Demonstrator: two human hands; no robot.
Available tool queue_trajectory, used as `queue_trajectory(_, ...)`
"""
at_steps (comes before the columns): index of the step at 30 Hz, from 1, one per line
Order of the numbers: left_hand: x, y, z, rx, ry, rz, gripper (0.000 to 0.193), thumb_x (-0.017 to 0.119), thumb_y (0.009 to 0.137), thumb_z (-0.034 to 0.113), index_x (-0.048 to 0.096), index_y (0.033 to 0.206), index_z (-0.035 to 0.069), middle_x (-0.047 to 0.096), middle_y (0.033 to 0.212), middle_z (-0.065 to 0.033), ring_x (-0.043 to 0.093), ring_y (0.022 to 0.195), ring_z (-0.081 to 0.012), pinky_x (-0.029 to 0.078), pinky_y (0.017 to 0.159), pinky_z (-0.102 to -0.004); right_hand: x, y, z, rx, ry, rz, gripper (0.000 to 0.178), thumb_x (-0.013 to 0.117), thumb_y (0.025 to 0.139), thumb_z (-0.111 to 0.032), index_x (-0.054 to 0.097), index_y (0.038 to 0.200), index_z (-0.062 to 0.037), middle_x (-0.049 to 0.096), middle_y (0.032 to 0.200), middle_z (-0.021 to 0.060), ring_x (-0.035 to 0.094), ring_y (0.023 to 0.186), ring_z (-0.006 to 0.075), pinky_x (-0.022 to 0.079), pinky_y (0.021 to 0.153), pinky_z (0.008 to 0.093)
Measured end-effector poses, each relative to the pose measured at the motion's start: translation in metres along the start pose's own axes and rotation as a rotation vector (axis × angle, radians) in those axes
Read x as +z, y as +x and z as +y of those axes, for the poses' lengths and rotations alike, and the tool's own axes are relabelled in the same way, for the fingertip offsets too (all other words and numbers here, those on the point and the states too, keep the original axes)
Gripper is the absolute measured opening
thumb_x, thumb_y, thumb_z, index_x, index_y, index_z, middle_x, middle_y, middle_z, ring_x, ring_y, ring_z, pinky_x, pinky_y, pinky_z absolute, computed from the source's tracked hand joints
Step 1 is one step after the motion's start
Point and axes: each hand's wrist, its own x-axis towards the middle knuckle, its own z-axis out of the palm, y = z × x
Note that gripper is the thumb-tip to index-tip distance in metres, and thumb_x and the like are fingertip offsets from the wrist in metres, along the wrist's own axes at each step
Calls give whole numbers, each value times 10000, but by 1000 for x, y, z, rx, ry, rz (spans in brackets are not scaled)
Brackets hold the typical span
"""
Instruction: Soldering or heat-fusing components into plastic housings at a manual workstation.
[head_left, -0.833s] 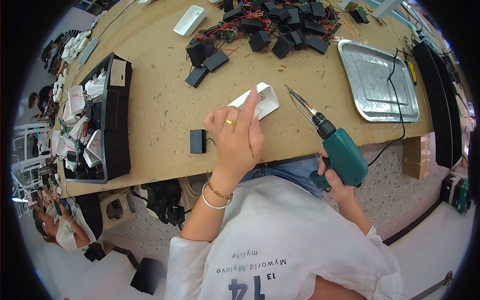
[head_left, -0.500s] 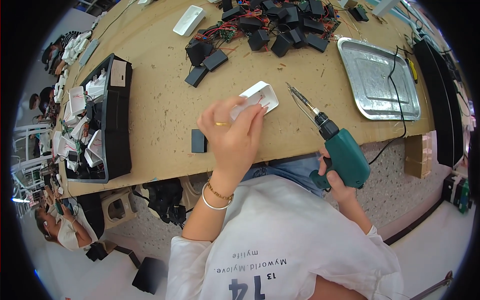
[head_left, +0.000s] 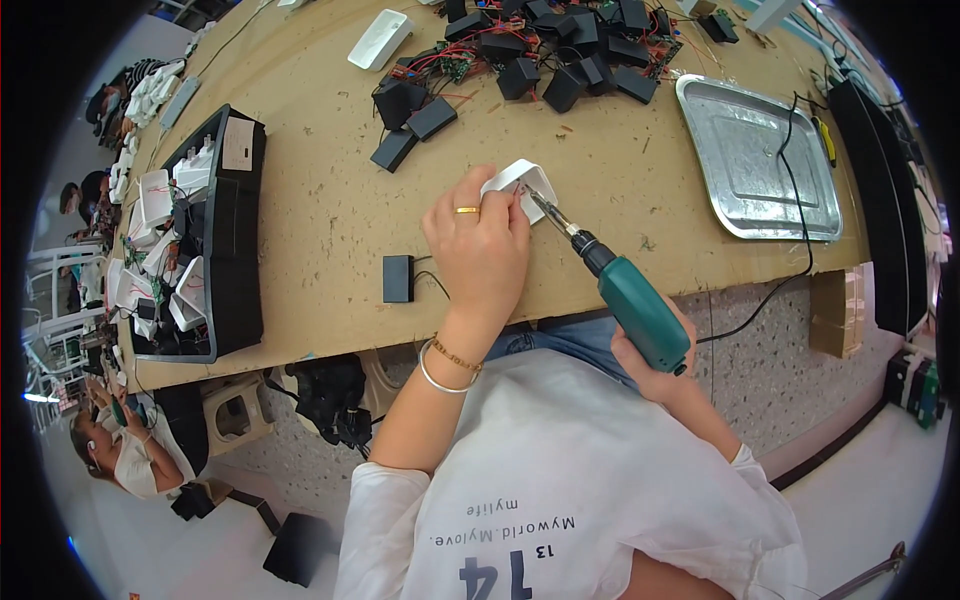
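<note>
My left hand point(head_left: 478, 230) is closed round a small white plastic case point(head_left: 540, 180), fingers over its near left side and thumb by the opening. Bits of thin red wire show inside; whether the fingertips also pinch a wire is hidden. In my right hand point(head_left: 660, 355) is a green soldering gun point(head_left: 640, 310), its metal tip reaching into the case's opening close to my left fingertips. Left of my left hand lies a small black box point(head_left: 398, 279), a dark wire running from it under that hand.
Black boxes with red wires and circuit boards point(head_left: 565, 50) are heaped at the far side. A metal tray point(head_left: 760, 160) lies at right, the gun's cord across it. At left stands a black bin point(head_left: 235, 240) of white cases. Another white case point(head_left: 380, 40) lies far back.
The soldering gun has swung left, its tip moving from beside the white case into its opening. My left hand has shifted slightly right, and the black box's wire now shows.
</note>
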Motion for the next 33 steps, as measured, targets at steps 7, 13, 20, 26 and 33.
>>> queue_trajectory(7,1,3,1,-6,32,-15,100,687,728,85,611,783,51,599,1028,-40,557,913,-252,400,803,-394,5,2,1,41,55,40,417,741,748,-96,594,1111,45,624,898,104,597,697,150,481,657,271)
queue_trajectory(13,0,3,4,-27,54,-30,111,687,740,95,612,807,50,587,1042,-47,549,935,-258,398,803,-397,5,4,0,37,54,21,410,738,750,-91,593,1109,43,622,896,101,593,690,137,477,649,264)
queue_trajectory(20,1,2,-6,32,-90,-33,128,709,774,109,617,845,56,577,1099,-52,540,968,-266,385,829,-413,-1,-2,9,-23,86,-2,399,705,762,-91,583,1113,54,620,881,89,590,688,139,479,643,272)
queue_trajectory(26,-26,3,1,221,43,121,159,728,756,105,636,885,96,613,1055,-21,530,961,-226,348,839,-399,-5,-21,9,-83,180,82,499,630,838,-282,530,1202,45,600,885,71,561,738,143,457,701,303)
queue_trajectory(33,-34,-3,1,153,-33,-22,298,715,740,57,665,1030,99,636,944,-15,548,913,-197,341,838,-375,-5,-16,1,37,218,124,573,614,862,-415,536,1219,25,578,806,52,522,756,137,421,779,321)
